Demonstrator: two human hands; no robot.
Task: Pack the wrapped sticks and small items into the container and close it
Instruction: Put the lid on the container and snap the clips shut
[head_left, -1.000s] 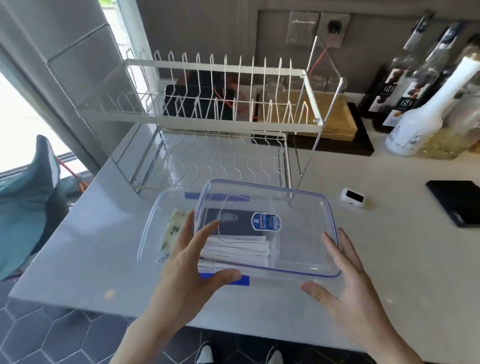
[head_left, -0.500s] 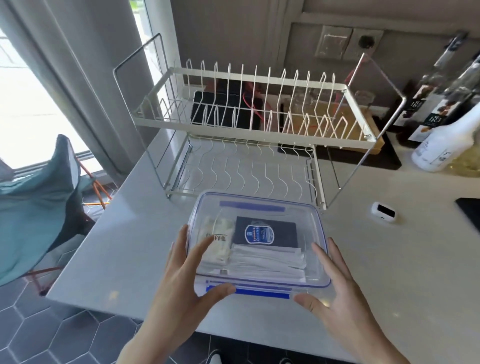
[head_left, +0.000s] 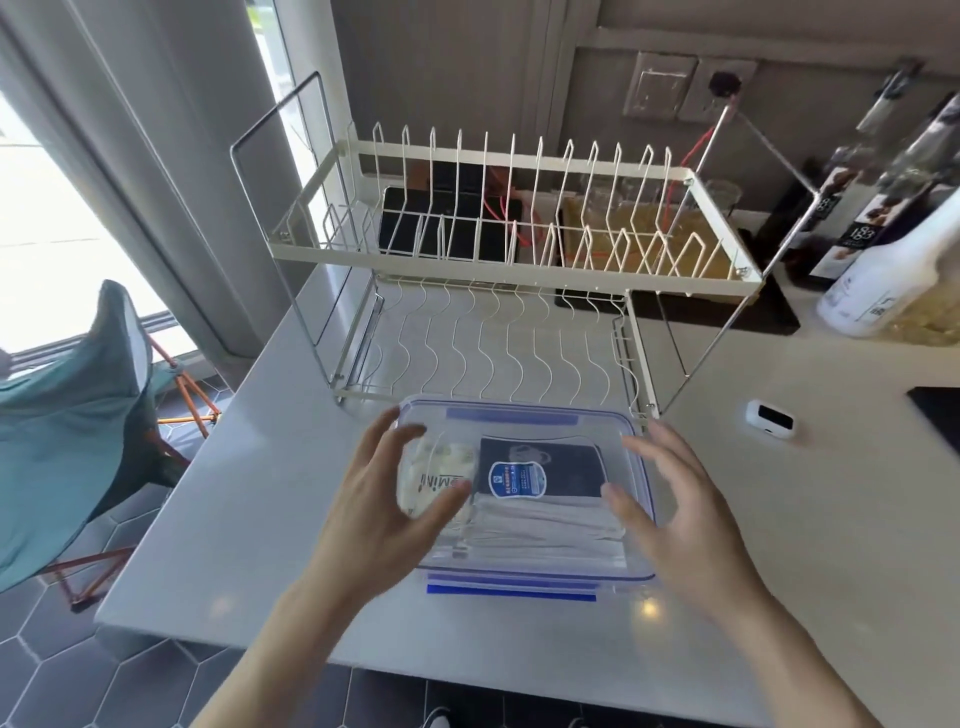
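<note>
The clear plastic container (head_left: 524, 499) sits near the front edge of the worktop (head_left: 779, 519), just in front of the wire dish rack (head_left: 498, 270). Its transparent lid (head_left: 519, 421) lies on top, and the blue latch flap (head_left: 511, 592) on the near side looks not yet snapped down. Through the lid show the white wrapped sticks (head_left: 545, 525), a dark packet (head_left: 540, 467) with a blue label, and a pale sachet (head_left: 436, 478) at the left.

The left hand (head_left: 384, 499) hovers over the lid's left edge and the right hand (head_left: 675, 525) over its right side. Both have fingers spread wide and hold nothing; whether the fingertips touch the lid cannot be told through the blur.

The box is probably light, its contents being paper-wrapped and few. The plastic is stiff but smooth, so it may slide on the worktop under a sideways push. Pressing straight down at the rim seems best, then gripping the 2 visible blue flaps at their outer edges to fold them down.
</note>
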